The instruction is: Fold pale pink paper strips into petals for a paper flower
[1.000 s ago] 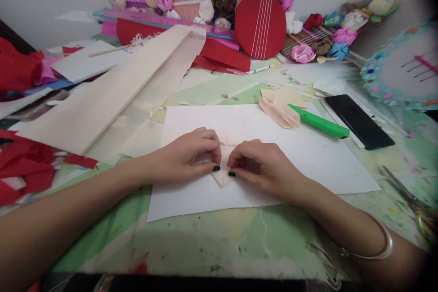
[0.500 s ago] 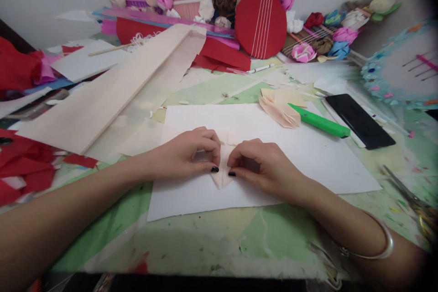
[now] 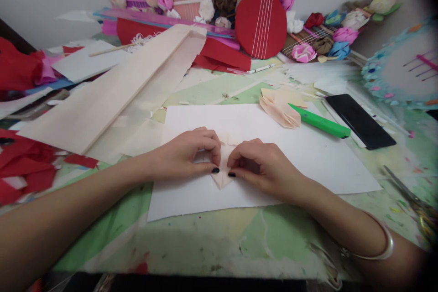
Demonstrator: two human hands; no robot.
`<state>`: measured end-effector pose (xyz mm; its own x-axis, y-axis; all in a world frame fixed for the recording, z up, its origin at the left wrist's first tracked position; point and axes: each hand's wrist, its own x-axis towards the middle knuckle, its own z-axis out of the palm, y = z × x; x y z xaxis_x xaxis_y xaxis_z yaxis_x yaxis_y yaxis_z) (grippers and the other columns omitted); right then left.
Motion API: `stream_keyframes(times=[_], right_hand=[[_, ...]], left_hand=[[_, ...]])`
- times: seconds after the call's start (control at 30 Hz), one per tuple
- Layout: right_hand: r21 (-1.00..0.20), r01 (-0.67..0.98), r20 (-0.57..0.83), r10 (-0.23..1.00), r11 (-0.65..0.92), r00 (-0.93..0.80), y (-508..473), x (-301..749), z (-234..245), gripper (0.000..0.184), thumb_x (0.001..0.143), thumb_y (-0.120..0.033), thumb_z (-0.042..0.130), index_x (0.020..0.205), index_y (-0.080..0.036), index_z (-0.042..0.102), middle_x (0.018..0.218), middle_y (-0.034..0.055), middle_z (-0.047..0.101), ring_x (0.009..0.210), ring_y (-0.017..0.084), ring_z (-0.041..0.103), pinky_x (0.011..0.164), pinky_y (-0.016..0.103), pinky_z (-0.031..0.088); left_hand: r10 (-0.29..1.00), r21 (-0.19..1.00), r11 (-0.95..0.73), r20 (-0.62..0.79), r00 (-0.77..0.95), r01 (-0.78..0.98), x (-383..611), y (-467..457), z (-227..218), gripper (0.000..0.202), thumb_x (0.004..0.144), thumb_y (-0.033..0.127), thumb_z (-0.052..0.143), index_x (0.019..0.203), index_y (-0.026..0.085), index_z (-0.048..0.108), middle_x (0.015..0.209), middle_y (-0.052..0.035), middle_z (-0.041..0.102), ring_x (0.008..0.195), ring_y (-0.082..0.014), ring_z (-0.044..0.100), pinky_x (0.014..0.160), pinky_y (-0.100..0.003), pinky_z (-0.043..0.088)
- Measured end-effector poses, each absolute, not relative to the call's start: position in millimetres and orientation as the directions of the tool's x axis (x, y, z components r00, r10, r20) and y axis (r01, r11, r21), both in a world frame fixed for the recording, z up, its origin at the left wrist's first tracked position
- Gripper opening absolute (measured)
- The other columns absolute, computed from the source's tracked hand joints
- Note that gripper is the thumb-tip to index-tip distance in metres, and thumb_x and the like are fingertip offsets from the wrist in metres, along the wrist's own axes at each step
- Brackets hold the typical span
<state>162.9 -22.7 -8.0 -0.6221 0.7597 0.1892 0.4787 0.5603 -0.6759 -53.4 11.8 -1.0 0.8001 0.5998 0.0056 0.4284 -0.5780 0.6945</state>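
The folded paper lies on the sheet near the table's front edge. A marker lies at the sheet's far right corner, a phone right of it, and perhaps scissors by the table's right edge.

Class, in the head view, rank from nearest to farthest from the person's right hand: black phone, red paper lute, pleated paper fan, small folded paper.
From the right hand:
1. small folded paper, in contact with it.
2. pleated paper fan, just beyond, slightly right.
3. black phone, farther right.
4. red paper lute, at the back wall.
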Motion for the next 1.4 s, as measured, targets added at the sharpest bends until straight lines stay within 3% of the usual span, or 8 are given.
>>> stream_keyframes(times=[0.53, 1.0, 1.4], right_hand=[[-0.694, 0.468, 0.172, 0.757, 0.547, -0.63, -22.7, 162.9, -6.9, 0.01, 0.078, -0.008, 0.061, 0.081, -0.017, 0.064, 0.071, -0.0025, 0.064, 0.063, 0.008, 0.054, 0.068, 0.021, 0.04], [-0.631, 0.488, 0.183, 0.727, 0.603, -0.661, -23.5, 160.7, -5.5, 0.011, 0.079, -0.007, 0.06, 0.083, -0.015, 0.065, 0.073, -0.0029, 0.064, 0.064, 0.008, 0.053, 0.07, 0.021, 0.039], [-0.582, 0.43, 0.261, 0.659, 0.69, -0.705, -23.5, 163.3, -12.0, 0.017, 0.087, -0.011, 0.053, 0.089, -0.017, 0.07, 0.083, 0.0009, 0.067, 0.079, 0.011, 0.057, 0.076, 0.026, 0.039]], left_hand=[[0.597, 0.703, -0.574, 0.007, 0.802, 0.421, -53.4, 12.3, -1.6, 0.009, 0.083, 0.02, 0.057, 0.076, 0.018, 0.063, 0.09, -0.0027, 0.059, 0.091, -0.0176, 0.052, 0.081, -0.029, 0.041], [0.616, 0.682, -0.58, 0.01, 0.788, 0.445, -51.2, 9.8, -0.1, 0.009, 0.082, 0.019, 0.055, 0.077, 0.017, 0.063, 0.089, -0.003, 0.059, 0.089, -0.0173, 0.052, 0.081, -0.03, 0.042], [0.616, 0.642, -0.621, 0.045, 0.787, 0.45, -50.8, 8.5, -1.5, 0.008, 0.081, 0.017, 0.054, 0.077, 0.017, 0.061, 0.088, -0.0024, 0.058, 0.088, -0.0169, 0.051, 0.08, -0.031, 0.041]])
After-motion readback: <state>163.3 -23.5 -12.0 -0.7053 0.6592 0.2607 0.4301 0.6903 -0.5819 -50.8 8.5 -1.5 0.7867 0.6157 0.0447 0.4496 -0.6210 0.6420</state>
